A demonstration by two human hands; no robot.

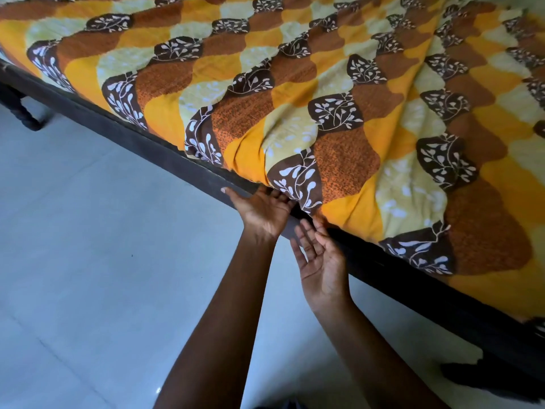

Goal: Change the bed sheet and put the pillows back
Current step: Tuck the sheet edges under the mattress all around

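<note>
A bed sheet (295, 93) patterned in orange, yellow and brown with white leaf sprigs covers the mattress and fills the upper half of the view. Its edge runs along the dark bed frame (165, 154). My left hand (262, 211) is palm up at the frame, its fingertips hidden under the sheet's edge, thumb stretched out along the rail. My right hand (320, 258) is palm up just below and to the right, fingers straight, the fingertips touching the sheet's edge. The sheet bunches into folds above both hands. No pillow is in view.
Pale glossy floor tiles (103, 261) spread below the bed. A dark turned bed leg (20, 107) stands at the far left, and another dark leg (495, 379) shows at the lower right under the frame.
</note>
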